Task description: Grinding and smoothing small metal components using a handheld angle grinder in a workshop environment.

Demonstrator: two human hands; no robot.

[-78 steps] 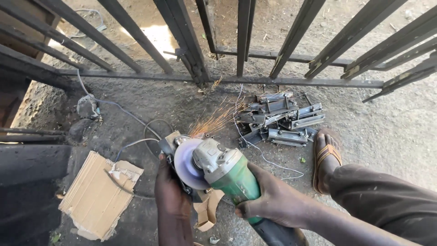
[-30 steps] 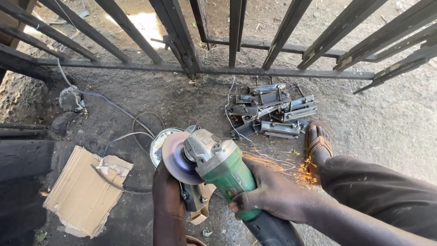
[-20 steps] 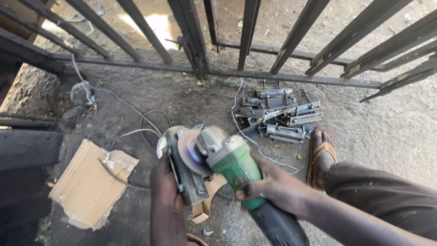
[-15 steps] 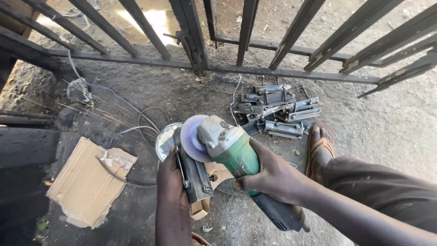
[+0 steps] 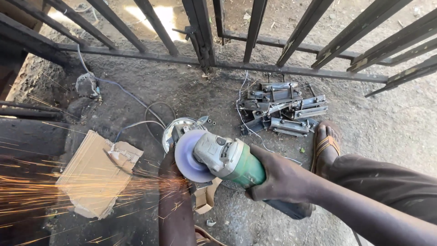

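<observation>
- Green angle grinder [image 5: 227, 159] sits in the right hand [image 5: 280, 180], which is clenched round its body; the disc [image 5: 189, 155] throws sparks [image 5: 68, 191] leftward.
- Left hand [image 5: 170, 166] lies under the disc against a metal piece [image 5: 180, 130]; its grip is hidden, so I cannot tell.
- Torn cardboard [image 5: 93, 175] lies left on the ground.
- Steel brackets [image 5: 282, 109] are piled near the gate rail [image 5: 291, 70], beside a sandalled foot [image 5: 327, 146].

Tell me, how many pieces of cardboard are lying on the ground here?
2: a big flat cardboard sheet left of the grinder, and a small folded scrap just beneath it. More may hide under the arms.
</observation>
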